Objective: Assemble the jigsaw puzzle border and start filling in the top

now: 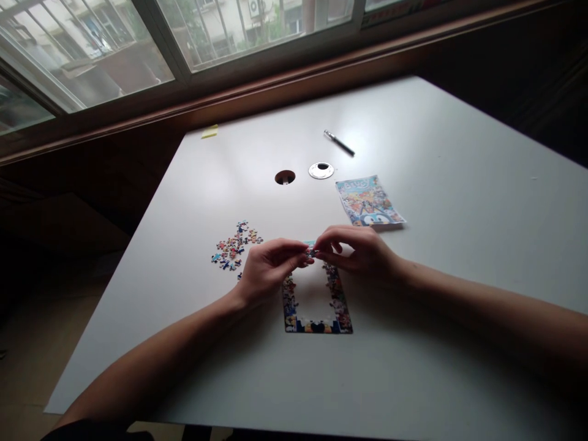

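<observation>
A small jigsaw puzzle piece (311, 252) is pinched between the fingertips of both hands. My left hand (271, 264) comes in from the left with thumb and forefinger closed on it, and my right hand (356, 248) grips it from the other side. Just below them lies a joined puzzle border (340, 306), a rectangle of linked pieces around a bare middle. My hands cover most of its top edge. Left of my left hand, a loose heap of puzzle pieces (232, 248) is spread on the table.
A colourful picture sheet (371, 202) lies beyond my right hand on the white table (184, 343). Farther back are a black pen (339, 143), a round metal cover (321, 170), a cable hole (285, 177) and yellow tape (209, 131) near the window.
</observation>
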Demonstrator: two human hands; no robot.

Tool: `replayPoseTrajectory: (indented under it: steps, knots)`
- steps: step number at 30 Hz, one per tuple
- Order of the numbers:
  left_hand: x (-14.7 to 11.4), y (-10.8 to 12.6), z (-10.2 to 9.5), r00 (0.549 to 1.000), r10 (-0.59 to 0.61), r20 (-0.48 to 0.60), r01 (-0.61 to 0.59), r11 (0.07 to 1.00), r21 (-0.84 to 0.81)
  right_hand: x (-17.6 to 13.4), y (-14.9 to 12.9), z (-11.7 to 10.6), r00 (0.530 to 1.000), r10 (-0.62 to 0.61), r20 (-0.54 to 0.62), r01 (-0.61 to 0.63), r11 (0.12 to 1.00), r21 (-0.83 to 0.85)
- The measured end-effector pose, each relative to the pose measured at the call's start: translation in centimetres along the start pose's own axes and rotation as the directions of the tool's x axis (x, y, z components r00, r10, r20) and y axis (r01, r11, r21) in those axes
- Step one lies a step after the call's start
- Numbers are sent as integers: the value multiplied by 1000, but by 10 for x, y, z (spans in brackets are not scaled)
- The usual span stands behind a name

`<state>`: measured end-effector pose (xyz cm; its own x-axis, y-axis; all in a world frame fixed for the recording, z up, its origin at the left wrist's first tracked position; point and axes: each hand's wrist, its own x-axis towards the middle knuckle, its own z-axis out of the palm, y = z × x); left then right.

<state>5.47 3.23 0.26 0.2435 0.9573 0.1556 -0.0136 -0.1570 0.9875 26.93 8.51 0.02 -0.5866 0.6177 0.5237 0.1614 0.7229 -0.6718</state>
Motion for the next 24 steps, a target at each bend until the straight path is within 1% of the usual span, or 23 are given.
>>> replayPoseTrajectory:
  steps: [5, 7, 9, 11, 12, 14, 16, 17, 19, 21, 24]
  knots:
    - [1, -2, 0, 999, -32, -11, 32, 999, -16, -4, 3, 2, 1000, 0, -12, 0, 997, -74]
    - [0, -3, 0, 999, -36, 0, 36, 999, -8, -6, 4, 2, 1000, -15, 2, 15, 996, -90]
    - [-1, -2, -1, 1000, 7, 7, -7, 999, 46, -6, 4, 0, 999, -40, 16, 42, 993, -112]
    - [-2, 0, -2, 992, 124, -11, -119, 973, 198, -5, 5, -4, 998, -60, 23, 63, 987, -145]
    - [-3, 1, -3, 979, 203, -14, -189, 933, 307, -5, 7, -7, 997, -67, 29, 71, 984, -162]
    - [-4, 2, -5, 940, 340, 34, -307, 799, 517, -4, 10, -11, 996, -67, 59, 77, 980, -184]
    - [-5, 2, -6, 907, 402, 124, -384, 671, 634, -4, 13, -14, 993, -63, 98, 81, 978, -193]
    - [-5, 1, -7, 896, 411, 166, -410, 629, 661, -4, 15, -15, 992, -63, 109, 83, 977, -195]
    - [-6, -2, -7, 885, 408, 226, -441, 573, 691, -5, 16, -15, 991, -73, 112, 93, 978, -187]
    - [-6, -4, -7, 883, 381, 272, -451, 535, 714, -5, 15, -14, 988, -101, 114, 120, 977, -176]
    - [-7, -6, -7, 891, 327, 316, -447, 505, 738, -5, 12, -14, 973, -162, 161, 193, 961, -197]
